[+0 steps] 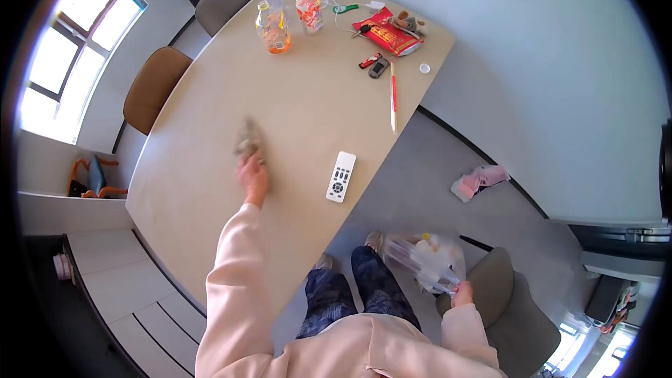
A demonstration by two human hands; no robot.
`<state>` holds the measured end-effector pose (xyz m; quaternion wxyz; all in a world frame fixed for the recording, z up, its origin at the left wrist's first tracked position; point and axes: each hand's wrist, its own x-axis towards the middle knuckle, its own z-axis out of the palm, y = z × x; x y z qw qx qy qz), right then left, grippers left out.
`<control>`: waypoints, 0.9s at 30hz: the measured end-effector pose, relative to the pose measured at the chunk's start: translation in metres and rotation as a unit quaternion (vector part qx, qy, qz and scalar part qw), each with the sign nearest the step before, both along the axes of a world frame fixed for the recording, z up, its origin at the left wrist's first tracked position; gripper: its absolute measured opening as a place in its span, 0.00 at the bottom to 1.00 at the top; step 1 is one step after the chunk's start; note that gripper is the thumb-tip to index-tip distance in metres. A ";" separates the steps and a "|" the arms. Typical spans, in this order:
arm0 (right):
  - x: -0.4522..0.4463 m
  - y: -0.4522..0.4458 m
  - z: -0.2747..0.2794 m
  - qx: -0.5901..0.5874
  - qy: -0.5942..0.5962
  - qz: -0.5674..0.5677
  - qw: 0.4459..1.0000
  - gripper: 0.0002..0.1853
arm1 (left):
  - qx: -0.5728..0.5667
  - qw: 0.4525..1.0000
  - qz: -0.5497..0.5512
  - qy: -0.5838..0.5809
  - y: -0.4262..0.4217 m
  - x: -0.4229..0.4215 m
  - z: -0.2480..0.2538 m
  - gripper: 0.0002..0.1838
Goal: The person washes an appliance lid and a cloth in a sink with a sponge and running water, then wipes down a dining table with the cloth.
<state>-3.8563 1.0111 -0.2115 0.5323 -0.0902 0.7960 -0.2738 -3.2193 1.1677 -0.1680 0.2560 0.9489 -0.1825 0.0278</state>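
Note:
My left hand is over the left part of the table, its fingers closed on a small grey-brown item that is blurred by motion. To the right of that hand, a white remote control lies on the table near its edge. My right hand is off the table, low at the right, gripping the gathered top of a clear plastic bag. The bag hangs beside my legs with light-coloured contents inside.
Plastic bottles stand at the table's far end. Near the far right corner lie a red packet, a grey key fob and a long red-and-white wrapper. A grey chair is at my right; a pink package lies on the floor.

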 end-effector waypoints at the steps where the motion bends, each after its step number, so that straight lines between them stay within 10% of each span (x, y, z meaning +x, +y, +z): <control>1: 0.002 -0.007 0.000 0.000 -0.002 0.002 1.000 0.05 | -0.063 0.992 -0.093 0.055 -0.026 -0.009 0.011 0.17; 5: 0.014 -0.023 0.011 -0.005 0.016 0.028 0.999 0.05 | -0.053 0.938 -0.341 0.022 -0.091 -0.055 0.038 0.24; 14: 0.017 -0.048 0.003 -0.004 0.030 0.018 0.999 0.04 | -0.001 0.874 -0.485 -0.027 -0.189 -0.058 0.069 0.26; 27: 0.056 -0.068 0.009 -0.002 0.063 -0.048 0.997 0.02 | 0.225 0.877 -0.425 0.018 -0.353 0.006 0.051 0.23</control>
